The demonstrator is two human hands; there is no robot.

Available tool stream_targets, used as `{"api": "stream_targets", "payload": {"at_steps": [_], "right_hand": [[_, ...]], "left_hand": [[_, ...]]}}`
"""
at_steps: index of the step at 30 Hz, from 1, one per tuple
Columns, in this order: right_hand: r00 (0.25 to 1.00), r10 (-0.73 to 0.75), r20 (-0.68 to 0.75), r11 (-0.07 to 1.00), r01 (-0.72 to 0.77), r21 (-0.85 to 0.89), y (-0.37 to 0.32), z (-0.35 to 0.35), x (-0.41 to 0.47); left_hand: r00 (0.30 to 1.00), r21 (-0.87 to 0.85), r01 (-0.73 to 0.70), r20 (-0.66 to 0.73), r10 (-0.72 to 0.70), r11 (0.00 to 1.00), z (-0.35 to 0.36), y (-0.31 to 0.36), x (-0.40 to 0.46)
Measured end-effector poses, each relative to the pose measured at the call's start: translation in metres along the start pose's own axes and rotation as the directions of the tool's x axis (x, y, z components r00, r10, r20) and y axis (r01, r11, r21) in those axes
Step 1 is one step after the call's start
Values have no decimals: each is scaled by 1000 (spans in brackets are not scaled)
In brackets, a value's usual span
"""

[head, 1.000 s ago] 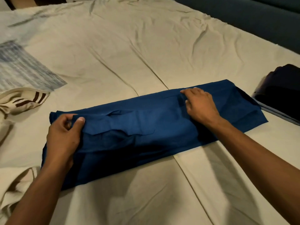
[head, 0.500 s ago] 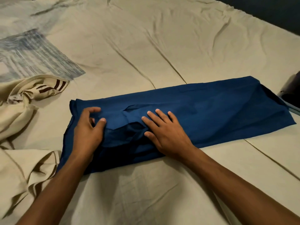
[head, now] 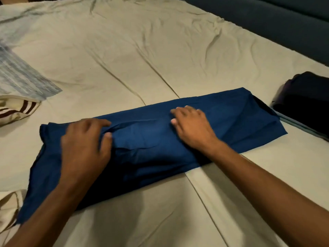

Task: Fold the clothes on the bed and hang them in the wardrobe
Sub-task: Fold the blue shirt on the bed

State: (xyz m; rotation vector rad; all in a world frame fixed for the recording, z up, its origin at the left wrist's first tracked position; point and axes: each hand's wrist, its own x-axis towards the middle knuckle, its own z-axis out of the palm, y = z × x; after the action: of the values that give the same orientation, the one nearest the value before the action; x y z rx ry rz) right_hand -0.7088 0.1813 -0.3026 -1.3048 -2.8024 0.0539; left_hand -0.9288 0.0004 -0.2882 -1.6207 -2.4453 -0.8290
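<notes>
Resting palm-down on the folded blue garment point(head: 151, 139), the left hand point(head: 83, 148) curls fingers and thumb into a ridge of cloth near its left end, while the right hand point(head: 192, 129) presses with bent fingers further right; whether it pinches fabric I cannot tell. The garment lies across the bed point(head: 142, 59) toward its near edge, between cream striped clothes point(head: 16, 109) at the left edge and a dark folded pile point(head: 306, 104) at the right edge.
</notes>
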Motion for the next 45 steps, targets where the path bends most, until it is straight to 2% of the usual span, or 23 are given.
{"api": "stream_targets", "payload": {"at_steps": [3, 6, 8, 10, 12, 14, 16, 18, 20, 22, 24, 26, 27, 29, 31, 34, 37, 40, 42, 45], "right_hand": [[977, 156, 146, 984, -141, -108, 55, -15, 21], [914, 264, 308, 955, -202, -219, 95, -29, 25], [898, 286, 335, 942, -199, -269, 114, -34, 27], [906, 284, 313, 947, -215, -238, 124, -41, 31], [940, 264, 217, 960, -235, -150, 129, -46, 40], [975, 218, 45, 971, -212, -111, 124, -47, 50], [984, 164, -70, 978, -172, -121, 114, -39, 58], [987, 153, -47, 981, -158, -112, 104, -26, 64], [978, 207, 10, 976, -206, -71, 94, -12, 63], [976, 215, -30, 976, -216, -24, 83, -2, 53], [990, 123, -69, 992, -122, 14, 71, 5, 39], [999, 36, -35, 999, -35, 37, 68, 10, 23], [1000, 24, 4, 999, -24, 26, 74, 15, 17], [993, 67, 99, 998, -65, -26, 100, 23, 7], [977, 153, 149, 987, -144, -66, 134, 29, -1], [954, 267, 137, 962, -254, -102, 172, 25, -10], [952, 301, 52, 953, -298, -62, 175, 15, -15], [968, 248, -45, 969, -248, 14, 156, 6, -15], [987, 152, -41, 988, -151, 40, 139, 4, -9], [996, 84, 43, 996, -85, 41, 136, 17, 0]], "left_hand": [[985, 142, -65, 166, 41, 988, 31, 14, 30], [949, 338, -26, 303, -83, 941, 48, 8, 53], [926, 367, -36, 363, -107, 930, 52, -1, 59], [919, 261, -12, 382, -92, 965, 47, -10, 60], [947, 149, 41, 309, -85, 988, 37, -14, 62], [975, 149, 44, 211, -75, 988, 28, -18, 70], [968, 227, 58, 225, -110, 972, 30, -24, 84], [928, 346, 75, 319, -193, 935, 38, -29, 91], [920, 399, 65, 332, -210, 915, 42, -32, 91], [976, 394, 33, 187, -115, 918, 38, -25, 82], [995, 341, -77, 92, 48, 937, 33, -5, 63], [966, 309, -227, 195, 172, 924, 36, 6, 36], [941, 314, -257, 298, 162, 914, 40, 3, 23], [890, 340, -202, 454, 28, 918, 48, -19, 8], [869, 348, -140, 492, -53, 927, 52, -49, 0], [861, 420, -141, 499, -98, 897, 49, -56, 6], [901, 382, -101, 427, -78, 919, 43, -29, 13], [932, 240, -141, 361, 46, 960, 47, 18, 22], [927, 174, -180, 360, 107, 968, 63, 48, 29], [894, 211, -214, 435, 105, 954, 96, 73, 31]]}}
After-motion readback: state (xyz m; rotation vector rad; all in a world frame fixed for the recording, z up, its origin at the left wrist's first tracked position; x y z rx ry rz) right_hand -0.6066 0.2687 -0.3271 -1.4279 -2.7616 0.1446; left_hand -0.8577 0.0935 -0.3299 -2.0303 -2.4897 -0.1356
